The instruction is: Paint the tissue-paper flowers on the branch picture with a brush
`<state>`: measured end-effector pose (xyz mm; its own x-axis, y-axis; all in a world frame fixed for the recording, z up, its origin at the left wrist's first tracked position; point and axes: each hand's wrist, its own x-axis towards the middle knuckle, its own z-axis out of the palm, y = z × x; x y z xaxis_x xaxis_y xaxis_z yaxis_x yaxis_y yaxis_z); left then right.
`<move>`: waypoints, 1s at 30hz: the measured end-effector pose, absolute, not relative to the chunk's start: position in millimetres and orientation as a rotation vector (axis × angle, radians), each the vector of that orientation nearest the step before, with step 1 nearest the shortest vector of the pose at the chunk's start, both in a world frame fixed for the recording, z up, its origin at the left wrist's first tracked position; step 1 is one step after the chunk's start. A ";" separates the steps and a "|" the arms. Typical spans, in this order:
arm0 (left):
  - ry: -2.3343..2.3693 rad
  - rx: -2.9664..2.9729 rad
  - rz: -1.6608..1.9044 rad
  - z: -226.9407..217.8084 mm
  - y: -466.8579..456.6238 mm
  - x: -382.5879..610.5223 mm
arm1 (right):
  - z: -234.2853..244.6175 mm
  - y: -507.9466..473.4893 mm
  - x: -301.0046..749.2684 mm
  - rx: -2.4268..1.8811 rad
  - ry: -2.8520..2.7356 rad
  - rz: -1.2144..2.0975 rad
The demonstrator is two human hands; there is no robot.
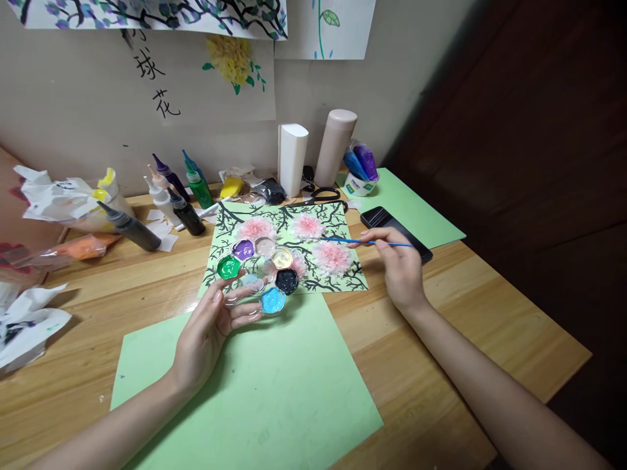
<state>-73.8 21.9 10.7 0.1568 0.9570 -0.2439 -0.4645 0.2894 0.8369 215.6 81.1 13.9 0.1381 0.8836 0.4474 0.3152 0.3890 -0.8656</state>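
Observation:
My left hand (pixel 208 323) holds up a clear flower-shaped paint palette (pixel 240 297), its fingers under the rim and the thumb near the green well. The wells carry green, purple, pale pink, cream, black and blue paint. My right hand (pixel 399 267) pinches a thin blue paintbrush (pixel 353 241), whose tip points left over the picture. That picture, a light green sheet (pixel 318 284) with black painted branches, bears several fluffy pink flowers (pixel 333 258). The palette hides part of it. Whether the brush tip touches the sheet, I cannot tell.
A plain green sheet (pixel 274 391) lies in front. Right of the picture are a black phone (pixel 392 228) and another green sheet (pixel 416 209). Behind stand paint bottles (pixel 198 186), scissors (pixel 326 194), a white container (pixel 292 160), a beige bottle (pixel 336 149) and a tub (pixel 361 185). Crumpled tissue (pixel 29 323) lies left.

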 end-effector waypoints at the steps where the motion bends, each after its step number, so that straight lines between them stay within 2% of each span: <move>1: 0.895 0.682 1.138 10.4 21.9 -73.7 | 16.0 79.2 214.8 -1.095 -1.374 0.606; 6: 0.910 0.675 1.155 8.4 21.8 -71.7 | 26.8 60.6 205.2 -0.794 -1.449 0.822; 13: 0.880 0.688 1.175 6.4 22.1 -70.7 | 27.7 45.0 197.7 -0.796 -1.902 0.721; 19: 0.869 0.697 1.152 6.2 20.8 -70.9 | 30.1 48.3 200.9 -0.816 -1.869 0.671; 25: 0.924 0.700 1.208 8.0 21.5 -72.8 | 20.9 66.7 209.8 -0.918 -1.403 0.651; 30: 0.940 0.684 1.266 7.9 22.8 -74.1 | 17.3 75.2 214.0 -1.102 -1.529 0.489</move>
<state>-74.1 22.8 7.9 0.0343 0.9782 -0.2046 -0.4788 0.1958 0.8558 214.0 75.2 17.3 0.0704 0.8414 0.5358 0.3745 0.4756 -0.7960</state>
